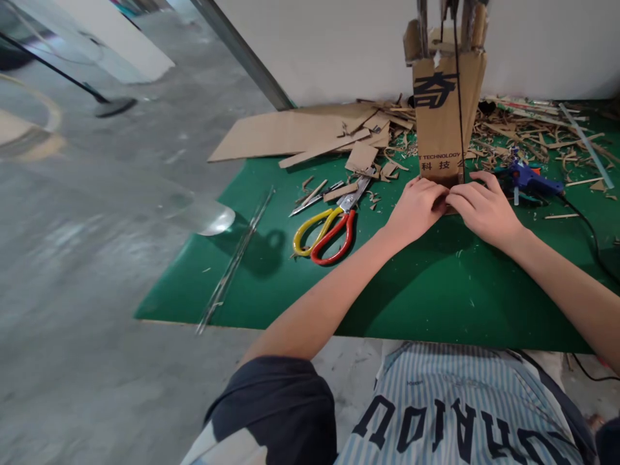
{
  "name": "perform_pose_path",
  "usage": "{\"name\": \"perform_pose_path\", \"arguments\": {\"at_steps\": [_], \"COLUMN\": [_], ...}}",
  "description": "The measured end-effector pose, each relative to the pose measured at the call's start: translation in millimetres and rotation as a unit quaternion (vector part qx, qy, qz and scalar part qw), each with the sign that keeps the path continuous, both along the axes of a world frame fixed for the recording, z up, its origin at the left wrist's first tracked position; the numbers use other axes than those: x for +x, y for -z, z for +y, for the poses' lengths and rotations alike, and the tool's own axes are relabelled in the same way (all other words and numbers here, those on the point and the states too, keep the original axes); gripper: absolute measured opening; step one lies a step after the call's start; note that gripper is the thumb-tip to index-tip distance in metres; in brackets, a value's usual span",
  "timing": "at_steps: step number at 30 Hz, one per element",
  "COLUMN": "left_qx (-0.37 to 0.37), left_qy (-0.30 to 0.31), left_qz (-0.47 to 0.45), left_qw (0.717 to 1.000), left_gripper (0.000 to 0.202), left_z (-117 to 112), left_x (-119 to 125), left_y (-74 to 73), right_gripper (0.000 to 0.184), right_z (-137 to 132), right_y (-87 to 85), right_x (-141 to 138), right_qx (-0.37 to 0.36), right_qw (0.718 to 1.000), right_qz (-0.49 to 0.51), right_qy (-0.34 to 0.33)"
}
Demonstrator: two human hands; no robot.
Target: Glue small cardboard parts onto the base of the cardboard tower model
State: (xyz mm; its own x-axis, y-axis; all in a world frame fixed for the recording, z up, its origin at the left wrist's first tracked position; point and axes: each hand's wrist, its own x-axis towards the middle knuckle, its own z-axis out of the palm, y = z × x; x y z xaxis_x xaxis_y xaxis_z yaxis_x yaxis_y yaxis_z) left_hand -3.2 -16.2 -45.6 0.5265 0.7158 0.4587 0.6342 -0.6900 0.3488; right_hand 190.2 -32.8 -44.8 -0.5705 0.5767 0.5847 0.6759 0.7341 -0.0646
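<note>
A tall brown cardboard structure [438,123] with dark printed characters stands upright on the green tabletop. Down its front runs a thin dark cord [459,110], which reaches my fingers. My left hand [420,203] is closed at the foot of the structure, its fingers curled against the lower edge. Right beside it, my right hand [479,206] pinches at the same place, fingertips nearly touching the left ones. The fingers hide exactly what part they grip. Left of my hands lie scissors [329,232] with one yellow and one red handle.
Thin clear rods [237,258] lie near the table's left edge. A blue glue gun [535,179] with a black cable rests at right. Cardboard sheets [290,132], a craft knife [314,201] and many scraps [523,139] cover the back, along a pale wall.
</note>
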Motion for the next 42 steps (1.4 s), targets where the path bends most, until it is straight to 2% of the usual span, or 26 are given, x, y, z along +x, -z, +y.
{"name": "perform_pose_path", "arguments": {"at_steps": [5, 11, 15, 18, 21, 27, 35, 42], "left_qx": [0.054, 0.086, 0.11, 0.132, 0.141, 0.113, 0.094, 0.118], "left_qy": [-0.028, -0.028, -0.037, -0.034, -0.024, -0.028, -0.036, -0.039], "left_qz": [0.008, -0.018, -0.033, -0.05, -0.058, -0.039, -0.037, -0.049], "left_qw": [0.998, 0.996, 0.993, 0.989, 0.988, 0.992, 0.994, 0.991], "left_gripper": [0.009, 0.013, 0.016, 0.018, 0.019, 0.024, 0.023, 0.022], "left_z": [-3, -7, -7, -6, -6, -7, -6, -5], "left_x": [2, -1, -1, 0, 0, -1, -1, -2], "left_y": [10.4, 18.4, 24.4, 27.9, 28.7, 26.7, 27.3, 31.2], "right_gripper": [0.023, 0.013, 0.007, 0.006, 0.007, 0.009, 0.013, 0.016], "right_z": [-1, -2, 0, 2, 3, 4, 10, 3], "right_y": [10.5, 5.5, 1.2, -0.9, -1.9, -2.1, 1.4, -5.2], "right_x": [-9, -12, -9, -8, -7, -6, -4, -6], "right_qx": [-0.025, -0.089, -0.171, -0.201, -0.196, -0.207, -0.181, -0.197], "right_qw": [0.995, 0.98, 0.958, 0.945, 0.947, 0.949, 0.956, 0.96], "right_qz": [0.093, 0.168, 0.225, 0.254, 0.251, 0.238, 0.23, 0.2], "right_qy": [0.036, 0.065, 0.053, 0.035, 0.027, 0.021, 0.017, 0.003]}}
